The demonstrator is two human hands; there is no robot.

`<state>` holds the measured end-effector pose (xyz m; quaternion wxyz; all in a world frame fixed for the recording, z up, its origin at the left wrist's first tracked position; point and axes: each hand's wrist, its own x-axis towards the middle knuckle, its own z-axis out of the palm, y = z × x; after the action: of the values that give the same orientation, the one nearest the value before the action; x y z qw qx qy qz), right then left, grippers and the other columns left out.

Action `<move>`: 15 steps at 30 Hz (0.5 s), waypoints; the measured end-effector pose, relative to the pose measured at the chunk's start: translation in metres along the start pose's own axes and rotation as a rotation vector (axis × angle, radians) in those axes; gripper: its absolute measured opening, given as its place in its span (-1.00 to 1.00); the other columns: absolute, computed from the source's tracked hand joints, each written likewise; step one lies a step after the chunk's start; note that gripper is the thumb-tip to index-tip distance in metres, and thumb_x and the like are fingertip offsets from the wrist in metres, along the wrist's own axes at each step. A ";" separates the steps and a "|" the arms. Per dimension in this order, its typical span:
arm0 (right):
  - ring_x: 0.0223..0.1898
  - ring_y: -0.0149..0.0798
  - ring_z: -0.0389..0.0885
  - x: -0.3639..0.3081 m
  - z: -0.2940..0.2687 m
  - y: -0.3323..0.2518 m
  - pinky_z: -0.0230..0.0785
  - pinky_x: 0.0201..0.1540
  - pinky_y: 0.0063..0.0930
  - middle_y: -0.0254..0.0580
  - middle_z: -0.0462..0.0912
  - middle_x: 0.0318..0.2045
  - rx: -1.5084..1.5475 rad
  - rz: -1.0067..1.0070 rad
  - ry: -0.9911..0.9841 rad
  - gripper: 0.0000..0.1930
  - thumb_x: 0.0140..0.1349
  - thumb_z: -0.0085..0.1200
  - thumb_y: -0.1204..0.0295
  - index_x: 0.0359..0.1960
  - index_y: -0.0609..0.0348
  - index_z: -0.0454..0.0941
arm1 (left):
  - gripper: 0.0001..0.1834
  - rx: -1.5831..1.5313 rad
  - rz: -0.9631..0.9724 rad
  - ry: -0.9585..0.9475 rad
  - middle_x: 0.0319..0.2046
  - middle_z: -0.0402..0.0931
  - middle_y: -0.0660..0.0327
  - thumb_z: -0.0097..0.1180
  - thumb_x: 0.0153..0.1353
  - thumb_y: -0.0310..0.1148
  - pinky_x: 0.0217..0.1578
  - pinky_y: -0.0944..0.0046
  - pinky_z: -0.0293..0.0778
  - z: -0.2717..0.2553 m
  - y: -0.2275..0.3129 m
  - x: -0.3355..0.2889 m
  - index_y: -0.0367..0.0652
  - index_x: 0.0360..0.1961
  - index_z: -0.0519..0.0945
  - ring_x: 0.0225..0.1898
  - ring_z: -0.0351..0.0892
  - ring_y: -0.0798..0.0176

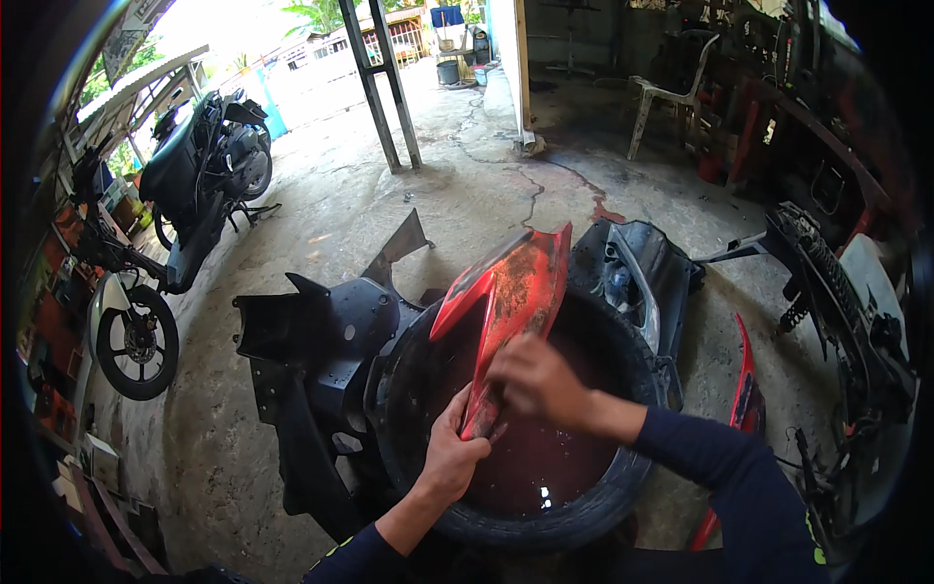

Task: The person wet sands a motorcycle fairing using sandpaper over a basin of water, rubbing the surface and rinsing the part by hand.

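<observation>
My left hand (pixel 450 455) is wrapped round the narrow lower end of a red motorcycle fairing panel (pixel 519 290). Brown dirt covers much of the panel, which is tilted with its forked end pointing up and away. Against the panel's middle right side my right hand (pixel 538 382) is closed, a little blurred; whatever its fingers hold is hidden. Both hands are over a round black tub (pixel 584 523) with a thick rim, holding murky reddish water (pixel 550 467).
Black plastic body panels (pixel 341 316) lie left of the tub, and a dark grey one (pixel 671 273) stands behind its right side. A red trim piece (pixel 747 384) and a stripped motorcycle frame (pixel 827 292) are to the right. At left stand parked motorcycles (pixel 199 185); farther back, a plastic chair (pixel 671 92).
</observation>
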<state>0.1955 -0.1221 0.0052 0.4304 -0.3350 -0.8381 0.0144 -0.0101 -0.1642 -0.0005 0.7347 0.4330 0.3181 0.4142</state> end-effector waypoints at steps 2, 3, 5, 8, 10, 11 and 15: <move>-0.09 0.04 0.55 -0.005 -0.007 0.037 0.44 0.05 -0.07 -0.10 0.63 -0.25 -0.128 0.225 0.096 -0.80 0.00 0.21 0.52 -0.28 0.18 0.62 | 0.01 -0.068 -0.022 0.006 0.27 0.39 0.18 -0.16 -0.22 -0.89 0.31 0.07 0.45 0.012 0.008 0.006 -0.25 0.44 0.23 0.29 0.45 0.20; -0.06 0.03 0.54 -0.005 -0.004 0.031 0.43 0.07 -0.07 -0.11 0.62 -0.21 -0.110 0.224 0.064 -0.75 -0.04 0.21 0.57 -0.25 0.18 0.62 | 0.00 -0.063 -0.026 0.026 0.27 0.39 0.18 -0.17 -0.21 -0.89 0.30 0.06 0.46 0.012 0.010 0.006 -0.25 0.44 0.24 0.29 0.46 0.19; 0.00 0.02 0.53 0.001 0.012 -0.004 0.42 0.11 -0.09 -0.12 0.61 -0.16 0.001 0.137 0.030 -0.70 -0.07 0.22 0.60 -0.22 0.17 0.63 | 0.00 -0.030 -0.014 0.038 0.27 0.39 0.18 -0.17 -0.21 -0.90 0.30 0.06 0.46 -0.006 0.000 0.008 -0.25 0.44 0.24 0.30 0.45 0.19; 0.00 0.02 0.54 0.002 0.006 0.001 0.43 0.09 -0.11 -0.09 0.61 -0.16 0.060 0.068 -0.037 -0.73 -0.04 0.21 0.57 -0.23 0.17 0.62 | 0.00 -0.041 -0.022 0.040 0.27 0.39 0.17 -0.17 -0.21 -0.90 0.30 0.06 0.46 0.003 0.002 0.002 -0.26 0.44 0.23 0.30 0.45 0.18; -0.06 0.05 0.53 0.001 -0.008 0.043 0.41 0.07 -0.09 -0.08 0.62 -0.18 -0.127 0.241 0.033 -0.77 0.03 0.17 0.55 -0.22 0.20 0.62 | 0.00 -0.074 -0.022 0.032 0.27 0.39 0.17 -0.17 -0.20 -0.89 0.30 0.06 0.46 0.013 0.007 0.004 -0.26 0.44 0.23 0.30 0.46 0.17; -0.05 0.05 0.53 -0.007 -0.006 0.047 0.42 0.07 -0.08 -0.07 0.62 -0.17 -0.156 0.254 0.049 -0.77 0.03 0.17 0.53 -0.22 0.20 0.63 | 0.00 -0.072 -0.030 0.027 0.27 0.39 0.18 -0.17 -0.20 -0.89 0.30 0.06 0.46 0.015 0.008 0.007 -0.25 0.44 0.23 0.30 0.45 0.17; -0.05 0.05 0.51 -0.001 0.010 -0.020 0.42 0.08 -0.06 -0.07 0.62 -0.16 0.077 0.072 -0.021 -0.78 0.11 0.12 0.52 -0.18 0.19 0.64 | -0.02 -0.070 -0.004 0.026 0.25 0.39 0.15 -0.11 -0.17 -0.90 0.28 0.09 0.47 0.000 -0.001 0.006 -0.29 0.44 0.22 0.29 0.45 0.19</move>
<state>0.1784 -0.1356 0.0042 0.4336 -0.3478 -0.8287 0.0658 -0.0070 -0.1595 -0.0023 0.7460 0.4008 0.3138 0.4294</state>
